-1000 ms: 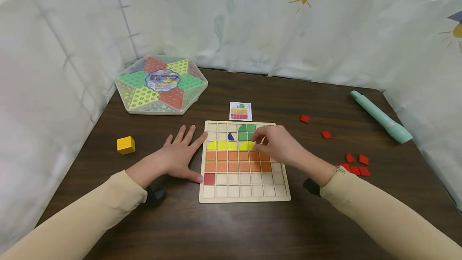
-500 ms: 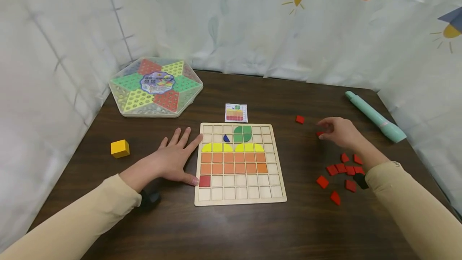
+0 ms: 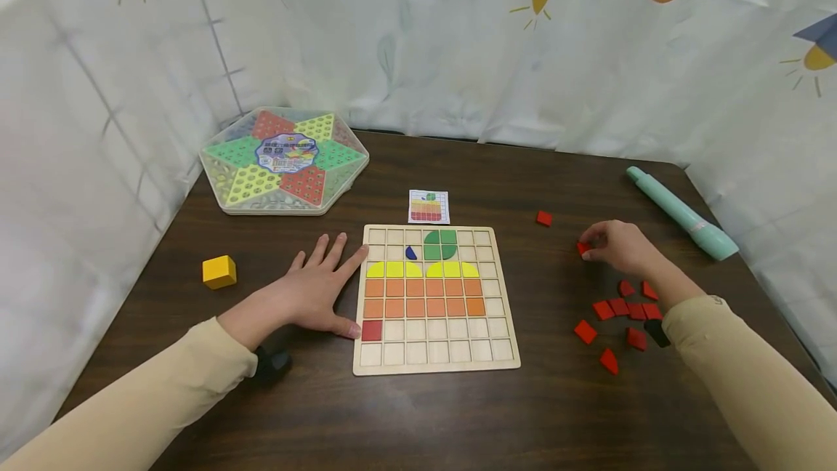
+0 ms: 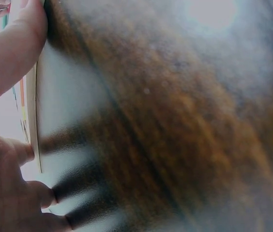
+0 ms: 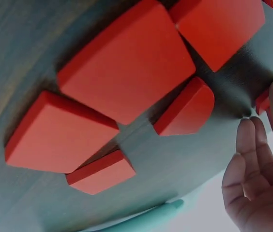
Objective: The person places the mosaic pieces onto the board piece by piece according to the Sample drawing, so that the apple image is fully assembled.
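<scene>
A wooden grid board (image 3: 445, 351) lies mid-table. It carries a green round shape, a small blue piece, a yellow row, two orange rows and one red tile (image 3: 371, 329) at the lower left. My left hand (image 3: 322, 288) rests flat on the table, its fingers (image 4: 15, 53) against the board's left edge. To the right of the board, my right hand (image 3: 587, 251) pinches a red tile (image 3: 581, 248) on the table. Several loose red tiles (image 3: 621, 310) lie just nearer me, and they fill the right wrist view (image 5: 127, 63).
A small pattern card (image 3: 428, 206) lies behind the board, and a lone red tile (image 3: 543, 218) sits to its right. A yellow cube (image 3: 219, 272) and a hexagonal game box (image 3: 284, 158) are on the left. A teal tube (image 3: 680, 213) lies at the far right. Cloth walls surround the table.
My right hand left the board's yellow row, swung right to the loose red tiles and closed its fingertips on one. The left hand stayed put.
</scene>
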Demonstrator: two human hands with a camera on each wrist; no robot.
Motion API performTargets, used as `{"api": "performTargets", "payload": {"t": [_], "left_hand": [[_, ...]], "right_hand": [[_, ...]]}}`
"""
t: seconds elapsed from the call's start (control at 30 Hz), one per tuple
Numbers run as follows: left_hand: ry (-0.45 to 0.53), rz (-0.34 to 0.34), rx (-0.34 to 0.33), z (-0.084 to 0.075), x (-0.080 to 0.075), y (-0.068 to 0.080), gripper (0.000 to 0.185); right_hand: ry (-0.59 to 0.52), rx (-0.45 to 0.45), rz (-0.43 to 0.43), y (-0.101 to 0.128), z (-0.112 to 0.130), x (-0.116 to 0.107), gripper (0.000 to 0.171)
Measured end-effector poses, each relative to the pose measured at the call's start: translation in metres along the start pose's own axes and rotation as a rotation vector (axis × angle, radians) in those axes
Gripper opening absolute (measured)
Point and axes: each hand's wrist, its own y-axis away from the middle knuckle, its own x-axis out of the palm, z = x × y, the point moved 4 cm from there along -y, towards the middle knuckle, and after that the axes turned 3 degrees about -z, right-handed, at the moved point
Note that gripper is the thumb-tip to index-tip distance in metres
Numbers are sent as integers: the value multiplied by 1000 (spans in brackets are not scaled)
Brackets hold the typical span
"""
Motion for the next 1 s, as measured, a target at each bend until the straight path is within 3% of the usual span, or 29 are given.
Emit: {"api": "performTargets", "payload": {"t": [0.47,0.67,1.0], "left_hand": [[-2,-5,2,2,2,-1,127],[-6,-1,-4,2,2,-1,128],[-11,8,-12,1,1,-1,128]], "right_hand": [[-75,22,-42,8,12,4,18],[-192,-9,-53,14,46,9,12],[-407,-111,29,15,119,28,17]]}}
